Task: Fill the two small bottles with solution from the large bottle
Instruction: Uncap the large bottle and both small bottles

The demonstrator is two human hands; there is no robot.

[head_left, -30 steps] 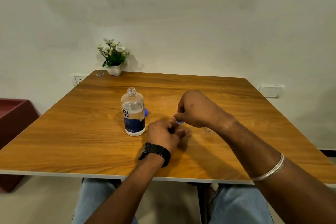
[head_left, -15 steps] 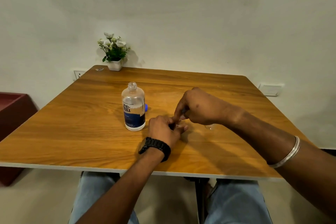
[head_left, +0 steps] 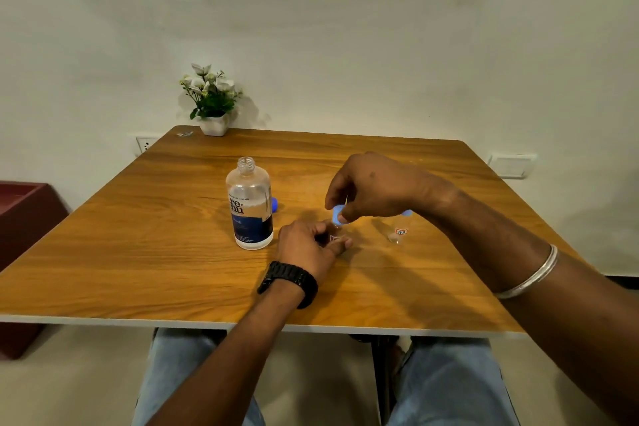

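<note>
We see one small bottle (head_left: 334, 236) upright on the counter (head_left: 138, 252), mostly hidden inside the curled fingers of the left hand (head_left: 309, 245), which grips it just right of the large bottle. Directly above its neck, the right hand (head_left: 371, 188) pinches a light blue cap (head_left: 339, 214) between thumb and fingertips; the cap sits just over the bottle's mouth, and we cannot tell whether the two touch. The second small bottle (head_left: 399, 230) stands to the right, near the right wrist, clear-bodied with a small red-printed label and a pale blue top, partly covered by the arm.

The large bottle (head_left: 249, 204) stands upright to the left of both hands, its mouth uncapped, a dark blue label on its lower half and clear above. A dark blue cap (head_left: 275, 205) lies on the counter just behind it, touching or nearly touching its right side.

Further out we see a black watch (head_left: 290, 282) on the left wrist and a silver bangle (head_left: 532, 275) on the right forearm. At the counter's far left corner sits a white pot of flowers (head_left: 212, 104).
</note>
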